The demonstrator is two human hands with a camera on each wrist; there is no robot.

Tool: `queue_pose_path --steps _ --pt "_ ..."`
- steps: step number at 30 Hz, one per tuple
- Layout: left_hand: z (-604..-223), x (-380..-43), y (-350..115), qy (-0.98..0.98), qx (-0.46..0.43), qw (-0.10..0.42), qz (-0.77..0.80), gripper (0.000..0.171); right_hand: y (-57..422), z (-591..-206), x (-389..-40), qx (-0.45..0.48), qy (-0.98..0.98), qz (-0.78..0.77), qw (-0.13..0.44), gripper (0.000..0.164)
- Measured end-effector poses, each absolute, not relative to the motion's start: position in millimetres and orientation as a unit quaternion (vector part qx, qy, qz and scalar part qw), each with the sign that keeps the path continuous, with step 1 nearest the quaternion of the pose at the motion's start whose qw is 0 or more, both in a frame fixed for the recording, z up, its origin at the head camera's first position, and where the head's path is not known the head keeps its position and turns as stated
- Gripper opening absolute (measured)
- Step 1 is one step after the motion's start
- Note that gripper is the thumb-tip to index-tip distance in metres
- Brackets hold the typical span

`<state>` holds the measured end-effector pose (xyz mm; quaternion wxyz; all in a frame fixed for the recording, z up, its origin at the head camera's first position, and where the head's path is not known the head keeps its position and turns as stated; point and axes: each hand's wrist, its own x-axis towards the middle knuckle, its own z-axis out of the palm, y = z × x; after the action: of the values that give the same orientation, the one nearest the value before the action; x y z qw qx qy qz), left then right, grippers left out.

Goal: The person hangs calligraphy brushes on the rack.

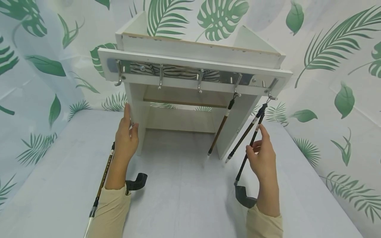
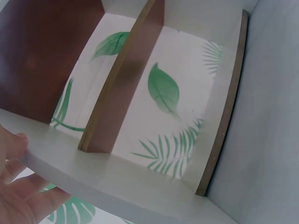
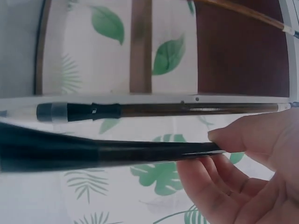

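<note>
A white cabinet (image 1: 193,53) with a row of metal hooks stands ahead. My left hand (image 1: 126,140) grips the front edge of its left side panel (image 2: 98,163), thumb on one face and fingers on the other. My right hand (image 1: 263,158) pinches a dark-shafted calligraphy brush (image 1: 244,158) between thumb and fingers. That brush's upper end is close under the rightmost hook (image 1: 272,87); I cannot tell whether its loop is on it. Beside it, another calligraphy brush (image 1: 244,137) hangs from the same hook. A brown calligraphy brush (image 1: 220,130) hangs from the hook to its left.
A long calligraphy brush (image 1: 104,175) with pale bristles lies at the left, partly behind my left arm. More hooks (image 1: 161,77) line the rail further left. Brown shelves (image 2: 117,88) cross inside the cabinet. Leaf-patterned sheeting (image 1: 336,66) surrounds the white surface (image 1: 178,191).
</note>
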<state>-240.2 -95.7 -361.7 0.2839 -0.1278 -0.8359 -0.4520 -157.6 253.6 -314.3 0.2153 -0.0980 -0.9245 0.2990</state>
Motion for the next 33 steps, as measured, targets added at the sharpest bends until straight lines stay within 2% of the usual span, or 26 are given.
queue_pose_path --steps 13,19,25,33 --pt "-364 -242 -97 -0.834 -0.131 0.287 -0.452 0.061 244 -304 -151 -0.160 -0.861 0.332 0.352 0.067" --pt "-363 -242 -97 -0.836 -0.129 0.272 -0.460 0.060 236 -302 -148 -0.120 -0.814 0.362 0.437 0.064" --pt "-361 -241 -96 -0.834 -0.131 0.280 -0.457 0.061 226 -297 -143 -0.072 -0.811 0.372 0.445 0.064" --pt "-364 -242 -96 -0.833 -0.131 0.280 -0.458 0.061 200 -294 -137 0.048 -0.822 0.365 0.434 0.064"
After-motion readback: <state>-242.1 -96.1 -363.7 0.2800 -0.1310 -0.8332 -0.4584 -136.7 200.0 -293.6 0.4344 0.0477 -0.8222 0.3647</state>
